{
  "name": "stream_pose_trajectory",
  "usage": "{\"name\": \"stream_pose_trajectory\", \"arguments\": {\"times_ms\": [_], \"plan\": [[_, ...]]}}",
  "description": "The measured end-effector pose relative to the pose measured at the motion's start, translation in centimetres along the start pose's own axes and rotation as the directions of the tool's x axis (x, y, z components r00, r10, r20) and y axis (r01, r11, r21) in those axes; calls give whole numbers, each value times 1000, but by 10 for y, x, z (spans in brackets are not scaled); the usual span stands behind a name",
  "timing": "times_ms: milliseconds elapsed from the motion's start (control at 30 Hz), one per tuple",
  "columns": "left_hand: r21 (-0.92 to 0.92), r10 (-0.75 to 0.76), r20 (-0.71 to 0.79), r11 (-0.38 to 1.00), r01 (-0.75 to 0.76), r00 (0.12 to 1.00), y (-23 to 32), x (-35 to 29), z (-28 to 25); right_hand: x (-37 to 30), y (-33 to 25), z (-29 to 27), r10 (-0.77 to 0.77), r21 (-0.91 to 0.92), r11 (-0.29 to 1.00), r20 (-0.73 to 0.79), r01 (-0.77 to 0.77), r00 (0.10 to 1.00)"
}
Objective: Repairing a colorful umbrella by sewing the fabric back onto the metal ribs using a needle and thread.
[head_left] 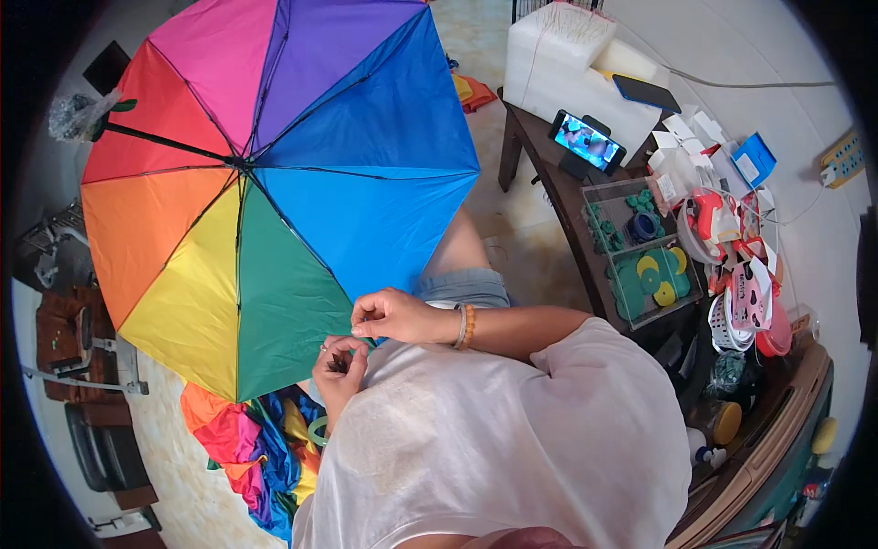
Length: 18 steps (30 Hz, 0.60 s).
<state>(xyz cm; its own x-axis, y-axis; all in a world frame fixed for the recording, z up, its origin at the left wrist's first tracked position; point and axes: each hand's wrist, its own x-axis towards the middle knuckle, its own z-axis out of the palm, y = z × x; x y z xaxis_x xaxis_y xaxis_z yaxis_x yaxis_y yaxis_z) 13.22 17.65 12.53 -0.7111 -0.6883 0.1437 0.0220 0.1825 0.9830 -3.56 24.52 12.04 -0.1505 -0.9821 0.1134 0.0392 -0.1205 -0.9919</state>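
Observation:
A rainbow-coloured umbrella [302, 220] stands opened out before me, its ribs and inner side showing, its shaft pointing left to a plastic-wrapped handle [82, 117]. At the lower right rim of its green panel my two hands are close together. My left hand [338, 371] is curled closed around small dark brown pieces, too small to name. Just above it, my right hand [398, 317] has thumb and fingers pinched together near the canopy's edge. Whatever lies between those fingertips is hidden.
Below the umbrella, colourful folded fabric [261, 448] lies heaped on the floor. To the right, a dark table [567, 210] carries a phone on a stand [587, 144], a clear divided box [640, 247] of green and yellow pieces, and white foam blocks [567, 69].

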Motion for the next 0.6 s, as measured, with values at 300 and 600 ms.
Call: {"name": "stream_pose_trajectory", "arguments": {"times_ms": [300,600], "plan": [[-25,21,1,999,-21,1000,1,0,2,-1,-2,1,43,97,994,19,-44,999],[174,168,-23,971,-162,985,-5,4,-9,-2,-4,1,38,264,961,164,-81,986]]}}
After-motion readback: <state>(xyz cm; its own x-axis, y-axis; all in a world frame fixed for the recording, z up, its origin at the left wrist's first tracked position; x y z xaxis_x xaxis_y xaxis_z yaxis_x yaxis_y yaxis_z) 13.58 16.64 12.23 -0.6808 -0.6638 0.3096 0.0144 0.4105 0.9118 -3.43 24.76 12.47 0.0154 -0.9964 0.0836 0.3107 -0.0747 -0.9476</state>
